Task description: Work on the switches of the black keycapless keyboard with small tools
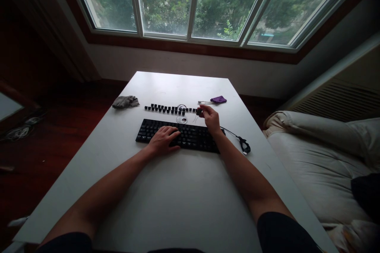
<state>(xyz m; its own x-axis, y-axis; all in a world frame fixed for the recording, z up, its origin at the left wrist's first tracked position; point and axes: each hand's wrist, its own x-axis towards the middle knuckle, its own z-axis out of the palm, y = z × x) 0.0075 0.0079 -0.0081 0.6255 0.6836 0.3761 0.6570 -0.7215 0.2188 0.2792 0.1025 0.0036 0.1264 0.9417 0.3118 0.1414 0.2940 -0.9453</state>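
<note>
A black keyboard (190, 134) lies across the middle of a white table (184, 197). My left hand (163, 139) rests flat on its left half, fingers stretched over the keys. Beyond the keyboard's right end, my right hand (209, 118) is raised and pinches a small dark keycap (199, 112) between thumb and fingers. A row of several loose black keycaps (166, 108) runs along the table behind the keyboard. A wire keycap puller (181, 119) lies beside that row.
A grey cloth (125, 102) lies at the table's far left, a purple cloth (218, 99) with a thin tool at the far right. The keyboard's cable and plug (244, 145) trail right. A cushioned seat (320, 158) stands right of the table; windows ahead.
</note>
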